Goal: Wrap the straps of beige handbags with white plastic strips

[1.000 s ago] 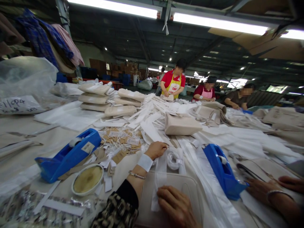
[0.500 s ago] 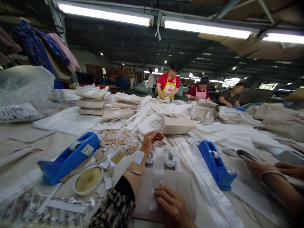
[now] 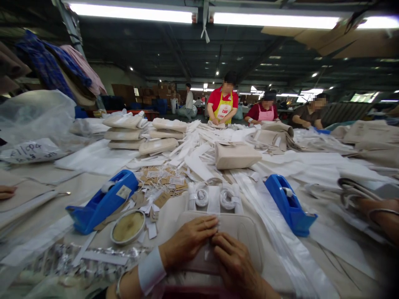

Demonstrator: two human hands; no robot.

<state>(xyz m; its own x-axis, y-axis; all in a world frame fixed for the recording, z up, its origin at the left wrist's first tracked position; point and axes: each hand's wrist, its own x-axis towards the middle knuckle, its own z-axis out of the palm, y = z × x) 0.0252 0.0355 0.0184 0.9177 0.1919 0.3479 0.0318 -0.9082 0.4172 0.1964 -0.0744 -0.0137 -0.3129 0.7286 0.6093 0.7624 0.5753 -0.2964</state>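
A flat beige bag (image 3: 249, 236) lies in front of me, with a whitish translucent strip (image 3: 213, 201) running down its middle. My left hand (image 3: 190, 241) reaches across from the left, fingers closed together at the strip. Close beside it, my right hand (image 3: 235, 259) has its fingers bent and pinched on the same strip; the two sets of fingertips nearly meet. Above the bag's top edge show two white-wrapped rings (image 3: 202, 198), one on each side of the strip. A pale band (image 3: 151, 270) goes round my left wrist. The exact fingertip contact is partly hidden.
Blue tape dispensers stand left (image 3: 102, 201) and right (image 3: 289, 205). A round dish (image 3: 127, 226) and brown tags (image 3: 162, 182) lie on the left. Beyond are stacked beige bags (image 3: 124, 133) and white sheets. Co-workers' hands (image 3: 380, 211) show at both edges; several people stand opposite.
My left hand has come back from beyond the bag's top edge down onto the strip beside my right hand. My right hand stays by the strip. A co-worker's hand has appeared at the left edge.
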